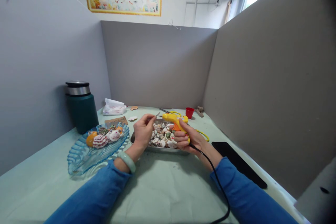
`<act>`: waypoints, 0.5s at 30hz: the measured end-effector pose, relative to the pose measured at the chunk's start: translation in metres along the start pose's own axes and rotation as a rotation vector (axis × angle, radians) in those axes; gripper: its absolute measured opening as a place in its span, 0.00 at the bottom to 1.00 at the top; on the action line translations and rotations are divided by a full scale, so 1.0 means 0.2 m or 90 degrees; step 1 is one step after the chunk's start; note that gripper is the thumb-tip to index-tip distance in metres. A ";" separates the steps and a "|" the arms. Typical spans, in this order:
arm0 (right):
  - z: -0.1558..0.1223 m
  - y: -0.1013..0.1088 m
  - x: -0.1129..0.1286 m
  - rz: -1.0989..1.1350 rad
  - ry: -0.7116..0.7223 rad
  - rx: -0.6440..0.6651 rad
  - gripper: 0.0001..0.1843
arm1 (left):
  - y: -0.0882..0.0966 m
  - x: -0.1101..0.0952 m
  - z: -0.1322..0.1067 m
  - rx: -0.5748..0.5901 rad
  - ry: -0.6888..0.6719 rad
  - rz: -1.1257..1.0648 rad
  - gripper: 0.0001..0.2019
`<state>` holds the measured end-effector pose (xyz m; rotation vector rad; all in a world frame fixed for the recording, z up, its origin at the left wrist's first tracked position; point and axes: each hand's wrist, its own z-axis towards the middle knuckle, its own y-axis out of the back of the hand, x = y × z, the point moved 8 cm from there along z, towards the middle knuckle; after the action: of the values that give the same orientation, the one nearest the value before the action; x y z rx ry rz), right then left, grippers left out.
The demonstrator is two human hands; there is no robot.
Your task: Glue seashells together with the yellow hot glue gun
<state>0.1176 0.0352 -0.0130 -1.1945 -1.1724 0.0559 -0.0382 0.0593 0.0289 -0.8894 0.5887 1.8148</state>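
Observation:
A yellow hot glue gun (170, 117) with an orange trigger is gripped in my right hand (189, 135), its nozzle pointing left. From its handle a black cord (215, 178) runs down toward the front edge. My left hand (144, 129) is pinched closed right at the nozzle tip; whatever its fingertips hold is too small to make out. Beneath both hands lies a metal tray (165, 149) filled with small seashells (160, 135).
To the left are a blue glass dish (78, 162) with larger shells, a dark green flask (82, 112) and a tissue pack (114, 107). At the back stands a red cup (189, 112). A black flat slab (237, 162) lies right. Grey partitions (157, 63) enclose the table.

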 end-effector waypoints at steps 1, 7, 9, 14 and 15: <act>0.00 0.00 0.00 0.009 -0.005 0.005 0.22 | 0.01 -0.01 0.00 -0.002 -0.014 0.015 0.08; 0.00 0.01 -0.01 0.053 -0.034 0.001 0.22 | 0.02 -0.05 -0.01 -0.001 -0.046 0.095 0.07; -0.01 0.02 -0.01 0.067 -0.039 -0.008 0.23 | 0.02 -0.06 -0.01 0.005 -0.060 0.120 0.08; -0.02 0.01 -0.01 0.084 -0.061 -0.022 0.24 | 0.03 -0.09 -0.02 -0.010 -0.121 0.132 0.07; -0.02 0.01 -0.01 0.086 -0.066 -0.020 0.25 | 0.03 -0.09 -0.02 -0.013 -0.129 0.133 0.07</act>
<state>0.1207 0.0313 -0.0150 -1.3102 -1.1846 0.2034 -0.0392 0.0439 0.0409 -0.6656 0.5500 2.0742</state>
